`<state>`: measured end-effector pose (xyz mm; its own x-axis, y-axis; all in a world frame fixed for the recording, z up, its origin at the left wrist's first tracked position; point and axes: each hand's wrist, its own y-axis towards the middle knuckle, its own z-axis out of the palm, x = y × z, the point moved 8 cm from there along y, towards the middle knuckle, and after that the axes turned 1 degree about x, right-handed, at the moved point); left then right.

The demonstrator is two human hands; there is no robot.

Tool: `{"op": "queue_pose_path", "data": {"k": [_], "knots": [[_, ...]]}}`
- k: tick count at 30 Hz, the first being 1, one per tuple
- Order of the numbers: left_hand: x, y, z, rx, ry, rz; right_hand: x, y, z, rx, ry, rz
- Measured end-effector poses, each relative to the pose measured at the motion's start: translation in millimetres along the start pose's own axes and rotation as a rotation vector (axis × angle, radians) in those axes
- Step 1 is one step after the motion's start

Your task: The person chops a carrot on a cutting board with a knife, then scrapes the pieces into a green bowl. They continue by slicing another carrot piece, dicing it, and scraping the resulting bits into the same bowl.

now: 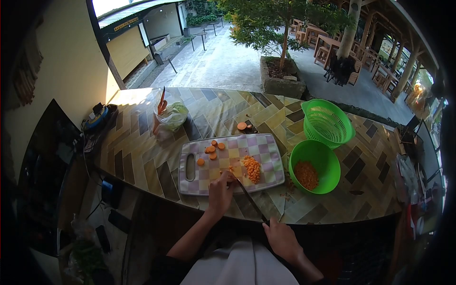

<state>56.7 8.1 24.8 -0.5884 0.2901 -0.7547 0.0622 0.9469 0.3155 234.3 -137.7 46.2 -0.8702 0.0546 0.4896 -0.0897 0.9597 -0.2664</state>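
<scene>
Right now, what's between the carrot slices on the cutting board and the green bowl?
The pile of diced carrot lies between the carrot slices and the green bowl, on the cutting board; the head view shows it.

I see patterned bench (pixel 133 156) | chopping board (pixel 232 151), centre | bag (pixel 175 118), 10 o'clock | carrot piece (pixel 242 126), 12 | green colander (pixel 328 124), 2 | green bowl (pixel 328 164), 3

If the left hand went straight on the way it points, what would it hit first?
Probably the small chopped orange bits on the cutting board, just past the left hand; the knife lies close beside its fingers, and depth there is unclear.
</scene>
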Motion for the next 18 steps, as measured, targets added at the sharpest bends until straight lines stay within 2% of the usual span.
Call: {"op": "queue_pose_path", "data": {"k": [6,9,12,18], "knots": [[-1.6,-0.3,1.3,0.005,0.041,0.029,4.5,11.5,-7.0,0.007,-0.061,0.010],[-3.8,-1.2,1.0,0.013,0.030,0.030,-0.6,9.6,-10.7,-0.056,-0.034,-0.045],[-6.0,-0.9,1.8,0.033,-0.014,-0.010,-9.2,7.6,-8.6,-0.110,0.009,-0.001],[6.4,3.5,4.3,0.044,-0.063,-0.013,-3.1,-2.7,-6.8,-0.059,0.040,-0.031]]}}
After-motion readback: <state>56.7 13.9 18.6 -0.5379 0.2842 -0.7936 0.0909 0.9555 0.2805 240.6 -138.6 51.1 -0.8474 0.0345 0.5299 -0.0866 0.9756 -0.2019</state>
